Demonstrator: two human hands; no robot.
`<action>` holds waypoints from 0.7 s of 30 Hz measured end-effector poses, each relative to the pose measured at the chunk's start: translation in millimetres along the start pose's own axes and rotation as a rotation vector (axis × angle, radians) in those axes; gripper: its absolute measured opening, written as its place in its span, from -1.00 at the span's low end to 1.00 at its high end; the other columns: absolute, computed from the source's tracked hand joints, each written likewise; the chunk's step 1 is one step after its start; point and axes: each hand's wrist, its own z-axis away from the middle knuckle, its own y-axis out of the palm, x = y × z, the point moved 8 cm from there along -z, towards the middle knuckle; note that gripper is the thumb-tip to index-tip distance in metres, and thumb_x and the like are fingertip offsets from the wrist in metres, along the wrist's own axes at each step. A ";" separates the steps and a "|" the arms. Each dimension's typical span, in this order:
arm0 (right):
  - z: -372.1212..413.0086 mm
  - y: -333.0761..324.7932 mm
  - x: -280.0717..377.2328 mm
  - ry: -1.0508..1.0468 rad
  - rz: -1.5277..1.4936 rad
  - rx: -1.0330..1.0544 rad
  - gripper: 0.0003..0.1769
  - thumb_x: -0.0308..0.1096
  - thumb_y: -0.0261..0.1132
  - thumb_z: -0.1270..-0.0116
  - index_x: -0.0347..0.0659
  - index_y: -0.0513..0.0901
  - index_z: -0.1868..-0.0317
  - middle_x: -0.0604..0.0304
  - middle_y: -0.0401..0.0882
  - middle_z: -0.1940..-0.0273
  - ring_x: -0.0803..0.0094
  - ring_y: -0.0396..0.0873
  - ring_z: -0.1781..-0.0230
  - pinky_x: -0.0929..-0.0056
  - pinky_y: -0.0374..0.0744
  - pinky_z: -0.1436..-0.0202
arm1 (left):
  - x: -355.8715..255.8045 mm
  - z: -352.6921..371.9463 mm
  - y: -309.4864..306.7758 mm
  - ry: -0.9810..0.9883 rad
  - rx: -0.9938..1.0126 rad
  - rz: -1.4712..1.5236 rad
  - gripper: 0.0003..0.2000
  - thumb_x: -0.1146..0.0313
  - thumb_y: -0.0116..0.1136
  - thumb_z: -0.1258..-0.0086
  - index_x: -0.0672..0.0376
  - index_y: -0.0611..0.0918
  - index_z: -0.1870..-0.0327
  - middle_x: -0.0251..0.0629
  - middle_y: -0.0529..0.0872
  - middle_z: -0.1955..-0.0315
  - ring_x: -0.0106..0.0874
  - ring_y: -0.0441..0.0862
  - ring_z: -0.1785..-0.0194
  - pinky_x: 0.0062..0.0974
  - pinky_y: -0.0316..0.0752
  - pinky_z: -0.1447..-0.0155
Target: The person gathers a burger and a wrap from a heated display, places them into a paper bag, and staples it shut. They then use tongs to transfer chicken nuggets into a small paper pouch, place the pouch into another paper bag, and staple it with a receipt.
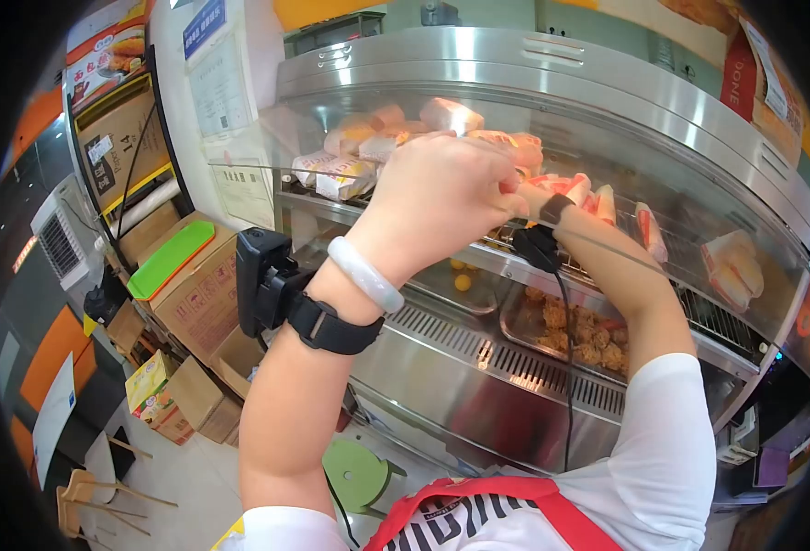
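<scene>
My left hand (451,188) is closed, fingers curled, at the lower edge of the tilted clear glass cover (607,197) of a steel food display case (561,69). What its fingers hold, if anything, is hidden. A pale bangle (366,274) and a black strap with a device (272,285) are on that arm. My right hand (531,199) reaches in under the cover, mostly behind the left; its fingers are hidden. Near both hands on the upper rack lie paper-wrapped foods (345,177) and red-and-white sleeves (604,204). Another wrapped item (733,266) lies at the right.
Below the rack, a metal tray (515,332) holds fried pieces (584,335). A black cable (570,386) hangs in front of the case. Cardboard boxes (198,298) with a green tray (173,260) stand at left. A green stool (357,473) is on the floor below.
</scene>
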 end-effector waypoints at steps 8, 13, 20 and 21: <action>-12.5 23.9 -30.4 0.156 -0.107 0.187 -0.61 -0.26 0.21 -0.15 -0.20 0.45 0.01 0.09 0.49 0.08 0.18 0.50 0.08 0.24 0.47 0.01 | 2.7 0.9 4.1 0.025 0.011 0.040 -0.83 0.25 0.27 0.03 0.15 0.61 0.53 -0.27 0.68 0.29 -0.30 0.61 0.24 -0.42 0.47 0.20; -11.0 24.1 -33.5 0.201 -0.333 0.219 -0.61 -0.25 0.20 -0.16 -0.19 0.45 0.00 0.11 0.50 0.08 0.21 0.51 0.09 0.25 0.49 0.03 | 5.0 -0.3 6.4 -0.003 0.055 0.043 -0.83 0.26 0.27 0.05 0.16 0.61 0.54 -0.27 0.68 0.31 -0.28 0.61 0.24 -0.41 0.47 0.21; 3.8 21.9 -31.7 0.263 -0.753 0.256 -0.61 -0.23 0.18 -0.19 -0.19 0.44 0.00 0.12 0.51 0.09 0.24 0.53 0.11 0.26 0.51 0.06 | 3.3 -0.3 8.7 0.017 0.045 0.020 -0.82 0.25 0.28 0.05 0.15 0.62 0.52 -0.30 0.68 0.32 -0.31 0.60 0.22 -0.44 0.48 0.19; 6.8 21.8 -30.7 0.265 -0.792 0.256 -0.61 -0.23 0.18 -0.19 -0.19 0.44 0.00 0.12 0.51 0.09 0.25 0.53 0.11 0.26 0.51 0.06 | 3.0 -0.5 8.0 0.010 0.048 0.006 -0.82 0.25 0.28 0.04 0.15 0.62 0.52 -0.31 0.68 0.32 -0.32 0.60 0.22 -0.44 0.48 0.20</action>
